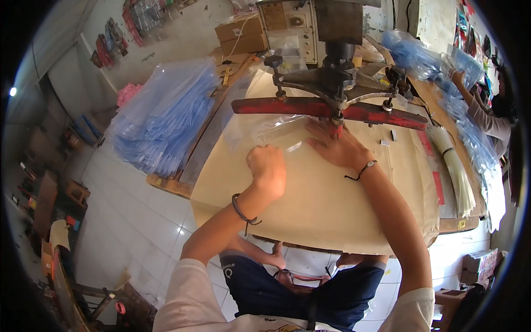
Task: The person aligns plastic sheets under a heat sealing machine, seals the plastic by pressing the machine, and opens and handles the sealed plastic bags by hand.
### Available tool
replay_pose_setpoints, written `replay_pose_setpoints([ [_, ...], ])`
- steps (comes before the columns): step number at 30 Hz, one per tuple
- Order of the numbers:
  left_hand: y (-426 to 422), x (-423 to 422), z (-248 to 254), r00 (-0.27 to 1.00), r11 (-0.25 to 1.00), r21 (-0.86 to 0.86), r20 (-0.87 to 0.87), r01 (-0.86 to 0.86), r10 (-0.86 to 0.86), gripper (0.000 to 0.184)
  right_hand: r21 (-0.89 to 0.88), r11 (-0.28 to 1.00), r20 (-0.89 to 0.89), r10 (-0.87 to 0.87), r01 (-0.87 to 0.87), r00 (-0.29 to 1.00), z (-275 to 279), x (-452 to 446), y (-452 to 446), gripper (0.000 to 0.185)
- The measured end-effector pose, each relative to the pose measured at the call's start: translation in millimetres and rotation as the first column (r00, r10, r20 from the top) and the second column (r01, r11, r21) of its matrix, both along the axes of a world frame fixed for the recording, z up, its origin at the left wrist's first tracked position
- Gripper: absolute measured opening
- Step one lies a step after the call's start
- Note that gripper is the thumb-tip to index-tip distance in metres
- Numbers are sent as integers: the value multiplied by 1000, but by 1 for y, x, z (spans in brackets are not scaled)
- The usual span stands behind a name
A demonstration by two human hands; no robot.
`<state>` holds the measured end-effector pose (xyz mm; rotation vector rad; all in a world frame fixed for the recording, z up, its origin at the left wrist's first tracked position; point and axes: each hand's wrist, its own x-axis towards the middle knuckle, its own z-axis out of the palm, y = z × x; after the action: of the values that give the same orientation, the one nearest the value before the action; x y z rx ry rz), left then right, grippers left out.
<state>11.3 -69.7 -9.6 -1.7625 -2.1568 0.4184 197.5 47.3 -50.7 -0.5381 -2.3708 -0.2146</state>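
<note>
My left hand (266,169) is closed in a fist over the tan paper covering (310,205), beside a clear plastic sheet (271,128). Whatever its fingers hold, if anything, is hidden. Flat and with fingers apart, my right hand (340,146) lies at the sheet's right end. Its fingertips are close to the red bar (287,105) of the press, partly beneath it. Two small pieces, one pale (384,143) and one dark (394,135), lie on the paper to the right of that hand.
A tall stack of bluish plastic sheets (163,119) stands at the left. Pale strips tied in a bundle (453,169) lie at the right, near more plastic (470,127). Another person (489,119) handles plastic there. Cardboard boxes (240,34) and a control box (287,27) stand behind.
</note>
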Motion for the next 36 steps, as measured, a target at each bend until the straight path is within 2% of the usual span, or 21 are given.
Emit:
replay_pose_setpoints([
  [2,-9,9,0,997,999,45,-74,-4,8,12,-10,1000,2,7,-7,1000,-1,0,0,40],
  [5,-20,19,10,998,998,-57,-68,-5,1,13,-69,998,4,8,-8,1000,-3,0,1,37],
  [7,-28,25,11,997,1000,-31,-77,-3,1,12,-109,994,-2,4,-5,1000,-2,-1,0,35],
  [11,-39,29,12,995,997,-81,-96,16,-24,11,-61,998,0,3,-3,1000,-6,-1,2,34],
  [20,-50,38,9,993,999,-23,-108,49,-51,9,-136,991,20,10,-7,1000,-1,-1,-6,36],
  [23,-51,24,7,987,983,83,-4,161,-161,9,-134,991,31,31,-27,999,1,1,-14,36],
  [26,-57,11,22,976,977,87,81,196,-203,10,-187,982,58,29,-18,998,5,2,-20,37],
  [32,-63,-24,30,962,979,121,200,163,-185,18,-397,917,104,80,-33,991,19,2,-36,40],
  [34,-66,-30,37,972,993,57,206,105,-114,21,-491,871,127,108,-32,986,24,0,-42,41],
  [35,-67,-33,40,975,997,27,206,74,-78,23,-469,882,126,115,-42,985,23,-2,-43,42],
  [36,-69,-38,38,973,994,80,213,78,-93,21,-446,893,126,122,-54,984,22,-3,-46,43],
])
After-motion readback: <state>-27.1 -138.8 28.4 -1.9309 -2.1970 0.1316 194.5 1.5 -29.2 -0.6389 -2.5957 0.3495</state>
